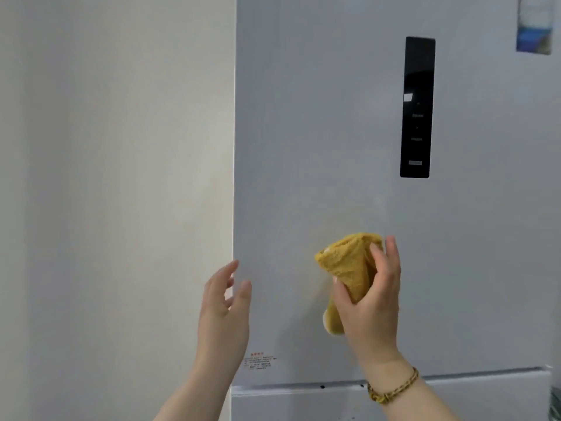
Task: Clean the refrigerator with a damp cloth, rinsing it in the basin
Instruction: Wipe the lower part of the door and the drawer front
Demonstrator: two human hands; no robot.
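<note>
Yellow woven cloth (349,268) is bunching in my gripping right hand (373,308), left hand (223,314) open, so I'm thinking flatten it against the grey refrigerator (303,117).

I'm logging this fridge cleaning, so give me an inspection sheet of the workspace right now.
Surface: grey refrigerator door, black control panel at its upper right.
Job's things: yellow cloth bunched up in front of the door; basin not in view.
Clutter: red-print label low on the door; blue sticker at top right.
Grippers: right hand grips the cloth, bracelet on its wrist; left hand open by the door's left edge.
Cables: nothing seen.
Surroundings: pale wall left of the refrigerator.
</note>
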